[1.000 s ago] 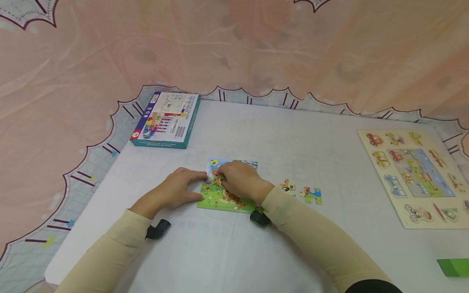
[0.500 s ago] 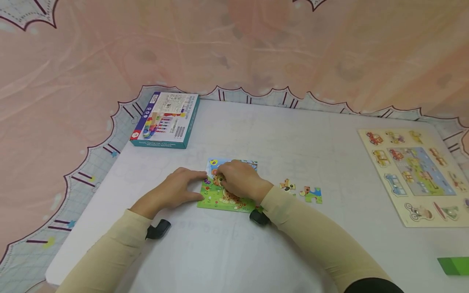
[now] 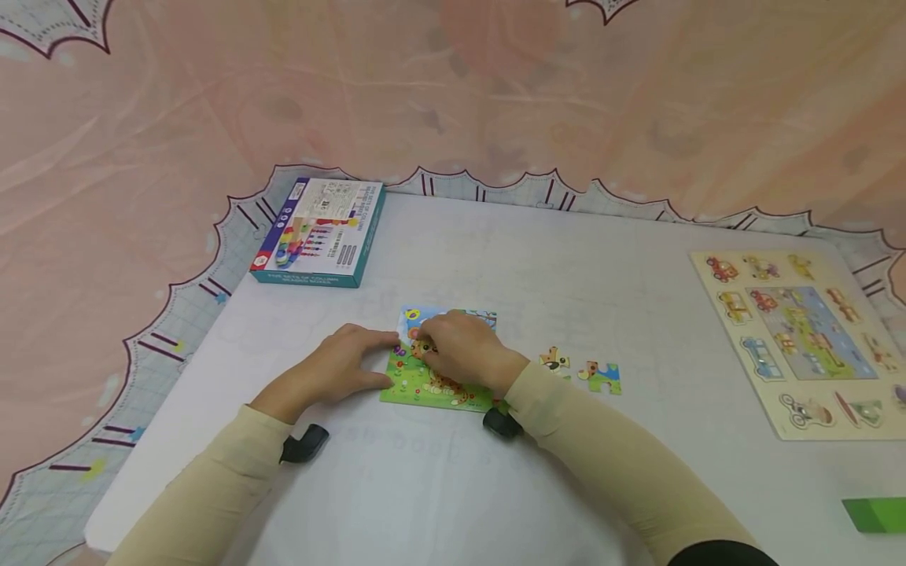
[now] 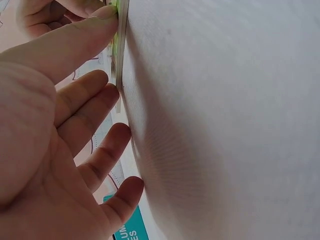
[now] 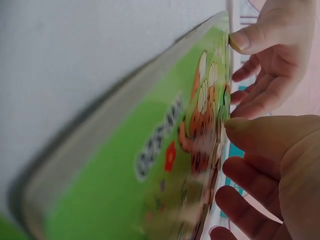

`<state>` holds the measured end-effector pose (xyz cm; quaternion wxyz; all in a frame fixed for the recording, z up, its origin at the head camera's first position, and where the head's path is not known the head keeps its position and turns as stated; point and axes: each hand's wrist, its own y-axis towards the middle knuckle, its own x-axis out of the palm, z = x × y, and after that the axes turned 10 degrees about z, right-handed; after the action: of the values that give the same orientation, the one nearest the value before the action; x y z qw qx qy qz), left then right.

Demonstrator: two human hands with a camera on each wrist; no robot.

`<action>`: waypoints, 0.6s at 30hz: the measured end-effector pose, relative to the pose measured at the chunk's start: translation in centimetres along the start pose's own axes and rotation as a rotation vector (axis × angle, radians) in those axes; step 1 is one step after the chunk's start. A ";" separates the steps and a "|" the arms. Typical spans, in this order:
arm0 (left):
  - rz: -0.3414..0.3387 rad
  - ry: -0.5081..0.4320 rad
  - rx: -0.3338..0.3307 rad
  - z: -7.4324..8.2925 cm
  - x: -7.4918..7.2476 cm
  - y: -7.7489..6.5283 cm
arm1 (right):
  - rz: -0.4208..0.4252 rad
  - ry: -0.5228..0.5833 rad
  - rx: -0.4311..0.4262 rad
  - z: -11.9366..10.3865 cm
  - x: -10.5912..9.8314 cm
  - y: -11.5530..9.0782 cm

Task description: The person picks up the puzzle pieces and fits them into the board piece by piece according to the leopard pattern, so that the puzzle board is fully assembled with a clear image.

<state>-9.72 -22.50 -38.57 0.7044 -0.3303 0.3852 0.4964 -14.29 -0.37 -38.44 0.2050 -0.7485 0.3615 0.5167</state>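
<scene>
A jigsaw puzzle board (image 3: 410, 389) with a cartoon leopard on green grass lies mid-table. At its left edge rests my left hand (image 3: 333, 365), thumb and fingers spread and nearly straight; the left wrist view has its thumb tip on the board's side. My right hand (image 3: 467, 350) bends over the upper middle of the board, thumb and fingertips down on the picture. In the right wrist view, its thumb (image 5: 250, 132) and curled fingers pinch at a puzzle piece (image 5: 218, 155) slightly raised there, largely hidden from the head view by the hand.
Loose puzzle pieces (image 3: 603, 377) lie to the right of the board, partly beside the right sleeve. A boxed toy set (image 3: 318, 232) is at the back left. A wooden picture board (image 3: 736, 346) lies at the far right, above a green block (image 3: 874, 515).
Both hands keep almost the same place on the puzzle board; the right fingertips shift only very slightly.
</scene>
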 end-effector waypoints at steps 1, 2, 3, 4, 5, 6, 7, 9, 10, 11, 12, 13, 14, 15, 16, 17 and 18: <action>0.000 0.000 -0.001 0.0 0.0 0.0 | 0.001 -0.002 -0.004 0.0 0.0 0.0; 0.000 -0.001 -0.002 0.0 0.0 0.0 | 0.002 -0.005 -0.008 0.0 0.1 0.0; 0.000 -0.002 -0.003 0.0 0.0 0.0 | 0.004 -0.007 -0.011 -0.1 0.1 -0.1; -0.001 -0.003 -0.005 0.0 0.0 0.0 | 0.006 -0.010 -0.015 -0.1 0.1 -0.1; -0.001 -0.004 -0.006 0.0 0.0 0.0 | 0.006 -0.013 -0.017 -0.1 0.1 -0.1; -0.002 -0.005 -0.007 0.0 0.0 0.0 | 0.007 -0.017 -0.020 -0.1 0.1 -0.1; -0.002 -0.005 -0.008 0.0 0.0 0.0 | 0.008 -0.019 -0.021 -0.2 0.1 -0.2; -0.003 -0.005 -0.008 0.0 0.0 -0.1 | 0.007 -0.020 -0.022 -0.2 0.1 -0.2; -0.002 -0.005 -0.006 0.0 0.0 -0.1 | 0.004 -0.022 -0.021 -0.2 0.1 -0.2; -0.002 -0.004 -0.005 0.1 -0.1 -0.1 | 0.002 -0.022 -0.020 -0.2 0.1 -0.2; -0.002 -0.004 -0.004 0.1 -0.1 -0.1 | -0.001 -0.022 -0.019 -0.2 0.1 -0.2; -0.002 -0.004 -0.003 0.1 -0.1 -0.1 | -0.004 -0.022 -0.017 -0.2 0.1 -0.2; -0.002 -0.004 -0.002 0.2 -0.2 -0.2 | -0.007 -0.022 -0.015 -0.2 0.1 -0.2; -0.002 -0.004 -0.001 0.2 -0.2 -0.2 | -0.010 -0.021 -0.013 -0.3 0.0 -0.2; -0.002 -0.004 -0.002 0.2 -0.2 -0.2 | -0.012 -0.020 -0.012 -0.3 0.0 -0.2; -0.003 -0.005 -0.004 0.3 -0.2 -0.2 | -0.013 -0.019 -0.012 -0.3 0.0 -0.2; -0.004 -0.006 -0.006 0.3 -0.3 -0.2 | -0.014 -0.017 -0.011 -0.3 0.0 -0.2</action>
<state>-9.50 -22.44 -38.18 0.7056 -0.3317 0.3810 0.4969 -13.99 -0.47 -38.33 0.2074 -0.7476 0.3517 0.5238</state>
